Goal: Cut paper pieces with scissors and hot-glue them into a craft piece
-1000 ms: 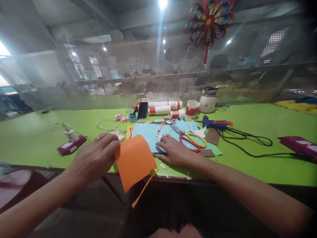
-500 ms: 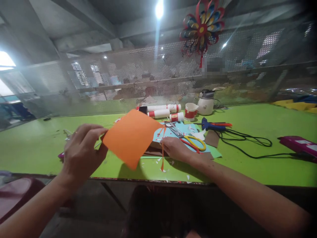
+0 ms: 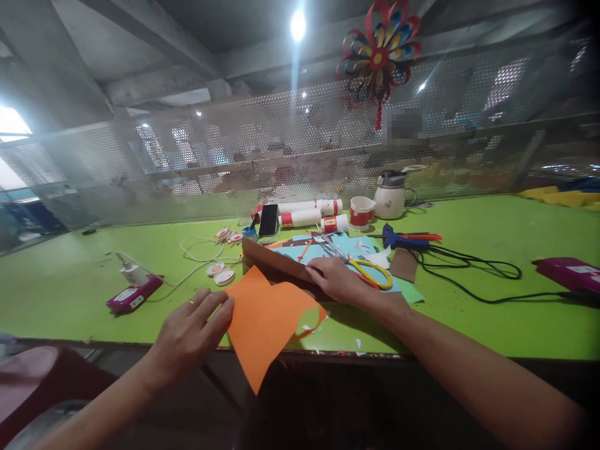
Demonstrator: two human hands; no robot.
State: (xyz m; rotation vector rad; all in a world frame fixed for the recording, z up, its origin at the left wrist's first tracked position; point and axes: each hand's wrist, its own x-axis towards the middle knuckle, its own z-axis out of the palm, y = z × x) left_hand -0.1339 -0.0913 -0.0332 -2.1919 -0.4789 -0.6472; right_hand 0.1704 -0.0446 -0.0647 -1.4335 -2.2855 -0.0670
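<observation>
My left hand (image 3: 199, 325) pinches the left corner of a sheet of orange paper (image 3: 262, 322), which hangs partly over the table's front edge. A thin curled strip trails from the sheet's right side. With closed fingers, my right hand (image 3: 335, 278) grips the edge of a brown cardboard piece (image 3: 276, 260), tilted up off the table. Right behind that hand lie scissors (image 3: 372, 274) with yellow and red handles. They rest on light blue paper (image 3: 304, 251) among white and orange scraps.
Behind the papers are a phone (image 3: 269, 220), white-and-red rolls (image 3: 300, 217), a paper cup (image 3: 362, 212) and a kettle (image 3: 390, 195). A blue glue gun (image 3: 396, 237) with a black cord lies right. Purple power strips (image 3: 135, 294) sit at both sides of the green table (image 3: 469, 319).
My left hand has lowered the orange paper toward the front edge. My right hand has lifted the cardboard's edge. The phone and left power strip are now uncovered.
</observation>
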